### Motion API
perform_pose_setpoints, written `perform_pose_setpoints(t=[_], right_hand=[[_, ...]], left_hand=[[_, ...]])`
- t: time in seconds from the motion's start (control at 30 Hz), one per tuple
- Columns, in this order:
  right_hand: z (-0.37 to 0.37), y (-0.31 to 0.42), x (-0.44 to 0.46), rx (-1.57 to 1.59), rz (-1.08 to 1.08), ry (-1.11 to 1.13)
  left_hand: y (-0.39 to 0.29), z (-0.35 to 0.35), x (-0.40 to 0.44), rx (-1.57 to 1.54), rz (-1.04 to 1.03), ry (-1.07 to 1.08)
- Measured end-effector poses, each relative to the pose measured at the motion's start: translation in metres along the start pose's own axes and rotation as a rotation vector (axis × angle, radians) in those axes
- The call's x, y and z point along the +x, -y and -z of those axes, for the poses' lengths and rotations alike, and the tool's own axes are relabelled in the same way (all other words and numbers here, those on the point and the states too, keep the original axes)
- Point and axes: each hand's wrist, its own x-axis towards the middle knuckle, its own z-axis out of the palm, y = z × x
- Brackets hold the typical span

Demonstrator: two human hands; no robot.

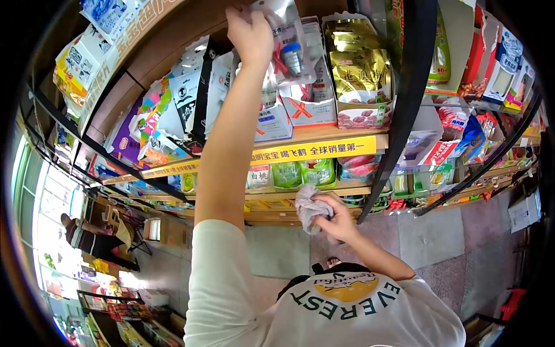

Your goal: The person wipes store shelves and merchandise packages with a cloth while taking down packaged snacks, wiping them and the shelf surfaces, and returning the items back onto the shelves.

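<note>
My left hand (252,36) reaches up to the upper shelf, its fingers closed on the top edge of a silver snack packet (298,61) with red and blue print. This packet is tilted above an open display box (309,110) of similar packets. Lower down, in front of the shelf edge, my right hand (337,218) grips a crumpled greyish cleaning cloth (310,209). Right of the raised packet stands a box of gold snack packets (355,66). My left forearm hides part of the boxes behind it.
A yellow label strip (315,149) runs along the shelf edge, with green bags (303,172) below. A black shelf post (407,104) stands at right, more snack shelves beyond it. At far left is another person (92,236) near cartons. Tiled floor (430,237) lies below.
</note>
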Motion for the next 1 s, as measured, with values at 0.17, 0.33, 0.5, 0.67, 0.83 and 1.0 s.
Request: perform_pose_setpoints(t=[0.17, 0.33, 0.5, 0.67, 0.83, 1.0], right_hand=[[0.016, -0.005, -0.001, -0.020, -0.007, -0.026], [0.016, -0.003, 0.002, -0.029, 0.013, 0.004], [0.011, -0.004, 0.002, 0.032, -0.022, 0.032], [0.005, -0.008, 0.002, 0.058, -0.015, 0.083], [-0.003, -0.008, -0.003, 0.209, -0.156, 0.109], [-0.013, -0.021, 0.002, 0.288, -0.164, 0.123]], left_hand=[[-0.037, -0.009, -0.015, -0.050, 0.047, 0.050], [-0.021, -0.010, -0.018, -0.007, -0.026, 0.024], [0.013, 0.019, -0.013, 0.044, 0.077, 0.059], [0.016, 0.024, -0.018, 0.121, -0.008, 0.082], [0.011, 0.020, -0.024, 0.385, -0.020, 0.485], [0.008, 0.026, -0.050, 0.471, -0.118, 0.683]])
